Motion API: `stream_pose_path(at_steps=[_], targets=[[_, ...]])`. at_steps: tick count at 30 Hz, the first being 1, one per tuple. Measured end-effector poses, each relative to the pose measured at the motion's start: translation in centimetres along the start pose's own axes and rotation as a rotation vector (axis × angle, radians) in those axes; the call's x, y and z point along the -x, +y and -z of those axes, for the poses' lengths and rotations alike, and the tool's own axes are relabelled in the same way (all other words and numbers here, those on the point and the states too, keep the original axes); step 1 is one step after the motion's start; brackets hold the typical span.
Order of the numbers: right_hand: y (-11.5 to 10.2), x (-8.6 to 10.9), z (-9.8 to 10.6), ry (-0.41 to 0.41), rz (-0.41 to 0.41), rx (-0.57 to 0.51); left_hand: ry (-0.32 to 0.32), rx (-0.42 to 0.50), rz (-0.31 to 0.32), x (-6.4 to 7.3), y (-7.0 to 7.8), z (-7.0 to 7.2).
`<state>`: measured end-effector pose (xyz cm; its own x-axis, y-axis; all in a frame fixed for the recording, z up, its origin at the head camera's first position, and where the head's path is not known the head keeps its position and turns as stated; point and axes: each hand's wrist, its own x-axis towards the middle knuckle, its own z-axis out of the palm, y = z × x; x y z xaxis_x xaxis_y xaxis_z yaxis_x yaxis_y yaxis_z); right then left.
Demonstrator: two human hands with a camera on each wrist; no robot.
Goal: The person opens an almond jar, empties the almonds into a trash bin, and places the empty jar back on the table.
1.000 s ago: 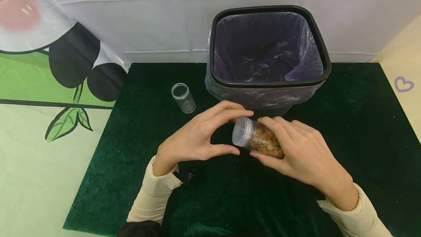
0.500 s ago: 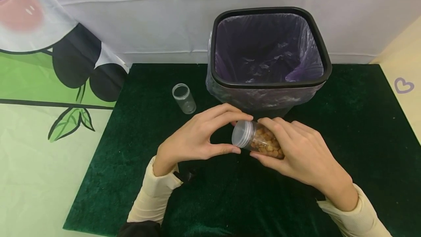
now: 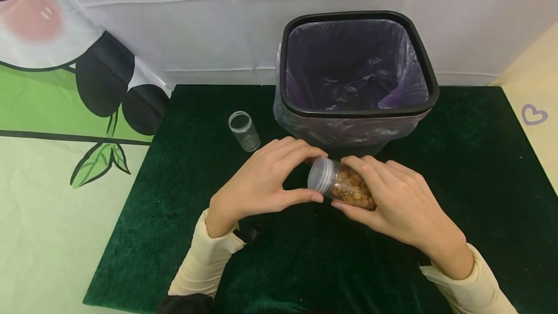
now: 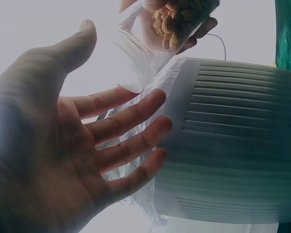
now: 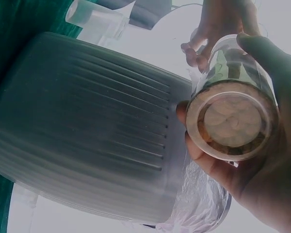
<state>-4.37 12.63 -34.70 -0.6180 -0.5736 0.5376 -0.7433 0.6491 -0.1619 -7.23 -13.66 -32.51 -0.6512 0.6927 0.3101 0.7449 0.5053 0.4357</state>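
My right hand [image 3: 396, 195] grips a clear plastic jar [image 3: 352, 188] of almonds [image 4: 169, 29], tilted so its pale screw lid [image 3: 318, 176] points left. In the right wrist view the jar's round bottom [image 5: 231, 124] faces the camera, with fingers and thumb around its sides. My left hand [image 3: 263, 178] reaches to the lid, its thumb near the lower edge and its fingers by the upper edge. The left wrist view shows that hand's fingers spread and gently bent, the thumb apart from the lid. A second clear jar [image 3: 245, 132], lidless, stands on the cloth behind the left hand.
A dark bin with a black rim [image 3: 357, 114] and a purplish plastic liner [image 3: 348, 127] stands just beyond both hands. Dark green cloth [image 3: 187, 183] covers the table. A white curtain [image 3: 196, 33] hangs behind it.
The left fingers have drawn back slightly from over the lid, and the thumb has slid a little to the right along its lower edge. The right hand and jar stay nearly still.
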Motion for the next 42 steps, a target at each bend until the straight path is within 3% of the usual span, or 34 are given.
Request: stream_pose_path(at_steps=[5, 10, 15, 34, 42], targets=[[0.01, 0.08, 0.15, -0.005, -0.023, 0.008, -0.034, 0.02, 0.006, -0.03, 0.02, 0.05], [0.08, 0.17, 0.26, -0.011, -0.037, 0.01, -0.01, 0.101, -0.073, -0.13, 0.07, 0.07], [0.22, 0.14, 0.31, -0.004, -0.036, 0.007, 0.014, 0.107, -0.134, -0.13, 0.02, 0.1], [0.49, 0.03, 0.25, 0.013, -0.009, 0.01, 0.018, 0.034, -0.029, -0.12, -0.4, -0.09], [0.45, 0.21, -0.13, -0.016, -0.026, -0.003, 0.067, 0.076, -0.088, -0.39, -0.05, -0.21]])
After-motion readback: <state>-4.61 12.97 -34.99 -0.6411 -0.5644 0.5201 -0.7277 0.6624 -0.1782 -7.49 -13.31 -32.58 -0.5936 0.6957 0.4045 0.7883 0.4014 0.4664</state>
